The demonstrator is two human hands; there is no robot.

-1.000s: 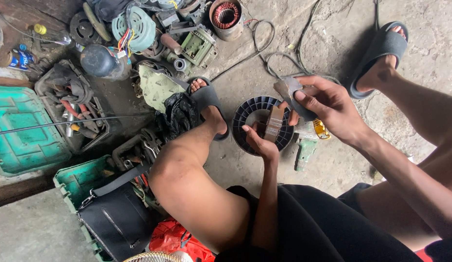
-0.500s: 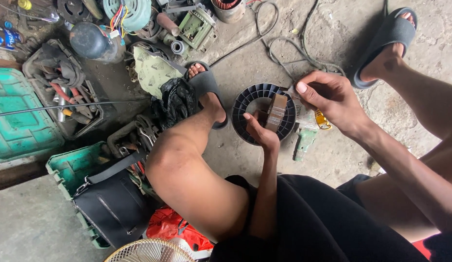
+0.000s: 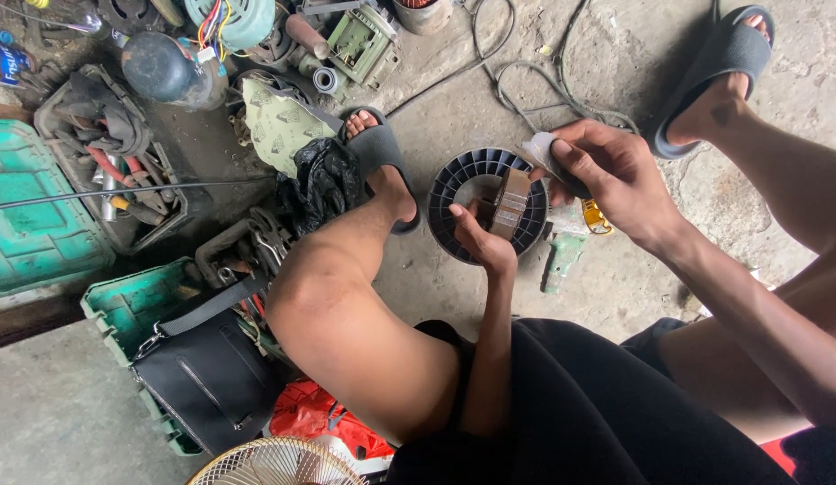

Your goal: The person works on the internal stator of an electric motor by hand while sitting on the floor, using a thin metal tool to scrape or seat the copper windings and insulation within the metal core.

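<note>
The left hand [image 3: 484,241] is closed on a brown metal core [image 3: 509,204], holding it just over the black round fan housing [image 3: 454,193] that lies on the concrete floor [image 3: 607,296]; the right hand [image 3: 616,175] pinches a small grey-white piece [image 3: 541,148] beside the core; a green tool [image 3: 562,256] lies near.

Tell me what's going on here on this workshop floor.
A person squats on a concrete floor in grey slippers. Their left hand holds a brown motor stator core over a round black slotted housing. Their right hand pinches a small whitish piece just above it. Tools, a green crate, motor parts, cables and a black bag lie scattered around.
</note>
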